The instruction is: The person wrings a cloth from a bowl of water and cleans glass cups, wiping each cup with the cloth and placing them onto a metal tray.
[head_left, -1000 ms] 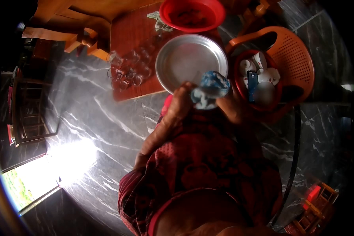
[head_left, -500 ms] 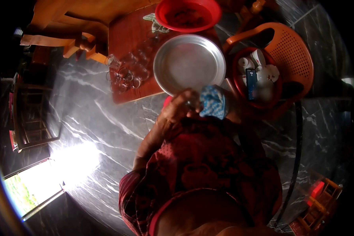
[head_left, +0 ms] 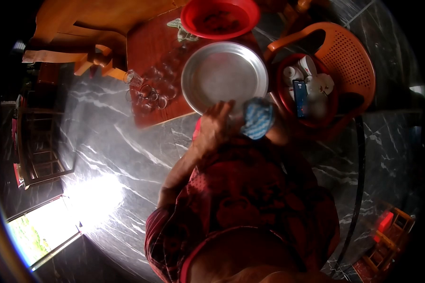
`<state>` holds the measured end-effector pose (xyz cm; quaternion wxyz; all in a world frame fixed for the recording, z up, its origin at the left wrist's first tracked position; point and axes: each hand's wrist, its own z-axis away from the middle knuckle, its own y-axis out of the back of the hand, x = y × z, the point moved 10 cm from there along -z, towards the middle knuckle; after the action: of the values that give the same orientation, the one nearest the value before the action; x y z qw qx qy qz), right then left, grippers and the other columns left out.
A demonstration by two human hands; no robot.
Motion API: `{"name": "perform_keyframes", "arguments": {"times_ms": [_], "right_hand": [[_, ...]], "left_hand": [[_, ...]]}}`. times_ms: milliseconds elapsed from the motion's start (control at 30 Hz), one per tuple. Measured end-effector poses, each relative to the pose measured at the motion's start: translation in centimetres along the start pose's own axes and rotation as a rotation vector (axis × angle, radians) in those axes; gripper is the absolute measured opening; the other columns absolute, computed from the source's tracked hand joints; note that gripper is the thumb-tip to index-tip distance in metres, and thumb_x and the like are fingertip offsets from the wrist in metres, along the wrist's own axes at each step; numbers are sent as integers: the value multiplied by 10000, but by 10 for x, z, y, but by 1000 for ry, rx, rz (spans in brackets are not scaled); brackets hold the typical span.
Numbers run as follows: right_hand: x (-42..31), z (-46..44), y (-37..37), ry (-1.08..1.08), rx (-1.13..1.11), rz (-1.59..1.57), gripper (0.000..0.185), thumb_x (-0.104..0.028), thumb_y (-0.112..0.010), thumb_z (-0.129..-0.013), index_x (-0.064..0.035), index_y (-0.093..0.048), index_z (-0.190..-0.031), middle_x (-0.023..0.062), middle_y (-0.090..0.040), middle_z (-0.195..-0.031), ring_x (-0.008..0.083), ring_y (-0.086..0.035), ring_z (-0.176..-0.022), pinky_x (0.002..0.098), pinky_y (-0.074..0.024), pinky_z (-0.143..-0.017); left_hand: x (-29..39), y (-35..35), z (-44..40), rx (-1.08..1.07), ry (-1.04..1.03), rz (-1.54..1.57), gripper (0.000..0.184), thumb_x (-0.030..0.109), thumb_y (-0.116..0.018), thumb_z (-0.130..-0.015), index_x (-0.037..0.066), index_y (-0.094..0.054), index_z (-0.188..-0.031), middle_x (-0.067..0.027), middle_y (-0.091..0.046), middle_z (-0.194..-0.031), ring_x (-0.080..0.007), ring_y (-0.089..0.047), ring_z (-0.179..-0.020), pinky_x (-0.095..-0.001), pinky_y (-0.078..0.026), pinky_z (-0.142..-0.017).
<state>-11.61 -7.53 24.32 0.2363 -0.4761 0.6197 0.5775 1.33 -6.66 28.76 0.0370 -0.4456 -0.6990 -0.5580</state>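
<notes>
Two hands at work, center frame: the left hand (head_left: 215, 125) has its fingers curled, though what they grip, if anything, is too blurred to tell; the right hand (head_left: 278, 131) grips one blue checked cloth (head_left: 258, 119), its fingers mostly hidden behind it. That cloth sits just below the near rim of one silver tray (head_left: 224, 75). Over to upper left, drinking glasses (head_left: 148, 92), at least six, overlapping too much for a full count. One red basin (head_left: 217, 36) at top center, with one pale cloth (head_left: 182, 29) beside it. Right of center, one orange chair (head_left: 349, 56) carries one red tub (head_left: 280, 96) with several white cups (head_left: 308, 65), and one phone (head_left: 299, 100) lies over them. Beneath tray and glasses, a reddish-brown tabletop (head_left: 148, 42); around it, grey veined floor (head_left: 113, 127). A black hose-like line (head_left: 360, 165) runs down the right; light floods through an opening (head_left: 47, 231) at lower left.
</notes>
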Motion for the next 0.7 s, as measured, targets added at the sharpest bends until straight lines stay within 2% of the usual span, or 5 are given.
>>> {"name": "perform_keyframes", "arguments": {"times_ms": [67, 100, 133, 467, 700], "right_hand": [[7, -3, 5, 260, 180, 355, 258, -261, -650, -746, -71, -613, -917, 88, -618, -832, 262, -608, -797, 337, -484, -718], [-6, -2, -7, 500, 141, 899, 260, -304, -629, -730, -90, -611, -876, 89, -604, -792, 267, -590, -766, 355, -473, -719], [-53, -8, 18, 569, 164, 799, 255, -327, -581, -767, -93, -597, -868, 83, -582, -760, 242, -571, -688, 334, -472, -660], [-92, -17, 53, 412, 242, 459, 172, -118, -546, -802, -39, -542, -955, 131, -532, -849, 286, -581, -754, 351, -495, -636], [-69, -19, 10, 120, -146, 612, 404, 4, -570, -745, 44, -452, -1129, 171, -511, -1066, 364, -572, -878, 448, -476, -754]], "left_hand": [[-18, -4, 3, -34, 185, 244, 589, 223, -737, -705, 11, -490, -1196, -136, -595, -897, -260, -633, -848, -328, -500, -744], [-28, -12, 9, -48, 376, 763, 587, 214, -729, -707, 20, -482, -1203, -112, -596, -904, -236, -629, -862, -302, -492, -732], [-32, -27, 16, -62, 563, 1283, 587, 206, -722, -709, 30, -474, -1210, -88, -597, -912, -211, -626, -876, -276, -485, -720], [-46, -75, 37, -248, 696, 1643, 570, 343, -676, -714, 7, -480, -1129, -115, -566, -927, -145, -525, -672, -194, -393, -465], [-53, -111, 55, -282, 972, 1822, 524, 431, -626, -760, 37, -516, -1087, -98, -569, -824, -107, -468, -568, -173, -327, -422]]}}
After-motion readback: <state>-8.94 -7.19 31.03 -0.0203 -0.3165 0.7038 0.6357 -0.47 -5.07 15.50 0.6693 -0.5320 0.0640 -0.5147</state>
